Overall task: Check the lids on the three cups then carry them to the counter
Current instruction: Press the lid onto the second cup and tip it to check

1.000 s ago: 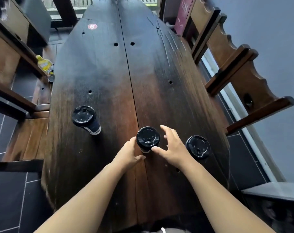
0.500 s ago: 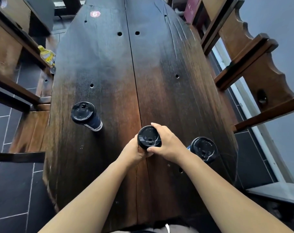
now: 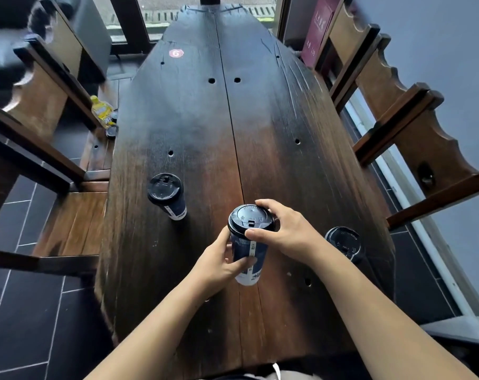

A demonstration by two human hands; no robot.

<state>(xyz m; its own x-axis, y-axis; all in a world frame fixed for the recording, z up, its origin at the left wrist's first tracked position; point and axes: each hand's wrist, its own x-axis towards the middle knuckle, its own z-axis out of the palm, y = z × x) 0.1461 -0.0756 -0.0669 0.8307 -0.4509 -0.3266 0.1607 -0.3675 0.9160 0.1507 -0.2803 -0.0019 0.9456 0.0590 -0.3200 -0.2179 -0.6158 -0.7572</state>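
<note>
Three dark blue paper cups with black lids are on or over a long dark wooden table (image 3: 205,127). The middle cup (image 3: 249,245) is raised off the table and tilted toward me. My left hand (image 3: 222,261) wraps its body from the left. My right hand (image 3: 285,231) grips the rim of its black lid (image 3: 250,218) from the right. The left cup (image 3: 167,194) stands alone on the table. The right cup (image 3: 345,242) stands near the table's right edge, partly hidden behind my right wrist.
Wooden benches flank the table: one on the left (image 3: 68,215) and a high-backed one on the right (image 3: 413,133). A yellow bottle (image 3: 102,111) lies on the left bench. A red sticker marked 6 (image 3: 176,53) is at the far end. Dark tiled floor lies below.
Both hands closed on the middle cup, and it has come up off the table and nearer to me, its blue side now showing. The other two cups stayed put.
</note>
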